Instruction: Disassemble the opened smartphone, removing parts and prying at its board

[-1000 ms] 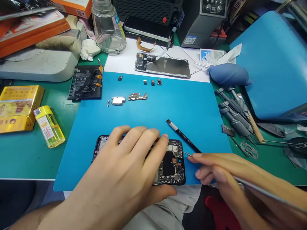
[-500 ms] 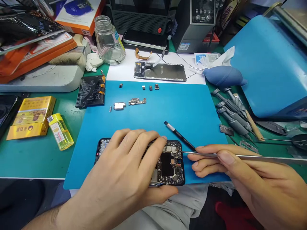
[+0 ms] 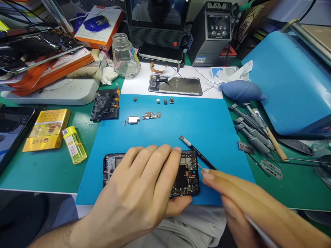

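An opened phone (image 3: 194, 175) lies across the front of the blue mat, its circuit board exposed at the right end. My left hand (image 3: 139, 182) is wrapped over its middle, fingers on the far edge and thumb at the near edge, hiding much of it. In my right hand (image 3: 248, 199) is a thin pointed metal tool (image 3: 201, 167), gripped like a pen. Its tip meets the board near the phone's upper right edge. Just behind that hand, a black brush-like tool (image 3: 199, 152) with a silver band rests on the mat.
Small phone parts (image 3: 151, 115) and camera modules (image 3: 171, 100) sit on the blue mat (image 3: 181, 124). Behind are a detached screen (image 3: 181, 85) and a glass jar (image 3: 126, 58). A battery (image 3: 105, 105) and lighter (image 3: 74, 144) lie left; screwdrivers (image 3: 253, 134) and a razor blade (image 3: 271, 169) right.
My right hand has turned and dropped lower, so the metal tool now slants steeply down to the right. My left hand keeps its hold on the phone. The camera view has shifted slightly.
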Available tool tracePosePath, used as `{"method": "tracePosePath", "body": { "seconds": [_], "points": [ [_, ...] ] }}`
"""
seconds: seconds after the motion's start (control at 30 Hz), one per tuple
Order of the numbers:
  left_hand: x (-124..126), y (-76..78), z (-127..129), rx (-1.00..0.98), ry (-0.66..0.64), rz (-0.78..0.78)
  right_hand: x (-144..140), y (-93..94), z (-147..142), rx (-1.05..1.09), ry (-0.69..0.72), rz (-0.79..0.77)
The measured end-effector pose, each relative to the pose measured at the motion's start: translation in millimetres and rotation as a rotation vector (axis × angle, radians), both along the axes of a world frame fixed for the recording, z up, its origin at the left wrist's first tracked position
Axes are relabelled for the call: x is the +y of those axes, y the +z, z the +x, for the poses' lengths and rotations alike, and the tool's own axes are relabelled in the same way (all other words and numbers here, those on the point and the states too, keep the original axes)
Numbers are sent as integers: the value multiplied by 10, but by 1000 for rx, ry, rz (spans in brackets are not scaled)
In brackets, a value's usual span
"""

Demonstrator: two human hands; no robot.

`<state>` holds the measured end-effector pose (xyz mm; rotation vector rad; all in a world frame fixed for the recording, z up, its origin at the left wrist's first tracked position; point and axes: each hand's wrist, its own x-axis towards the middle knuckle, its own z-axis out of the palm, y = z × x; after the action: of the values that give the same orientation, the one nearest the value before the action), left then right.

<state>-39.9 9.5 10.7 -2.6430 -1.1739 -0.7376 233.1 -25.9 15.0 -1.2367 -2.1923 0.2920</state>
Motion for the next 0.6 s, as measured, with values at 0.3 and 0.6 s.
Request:
{"method": "tracePosePath", "body": {
  "seconds": [0.3,0.6],
  "points": [
    [23,33,12,-18,6,1,194,-61,123,612,-301,-515],
    [-8,5,-31,-82,5,-30,267,-67,81,849,-256,-629]
  ]
}}
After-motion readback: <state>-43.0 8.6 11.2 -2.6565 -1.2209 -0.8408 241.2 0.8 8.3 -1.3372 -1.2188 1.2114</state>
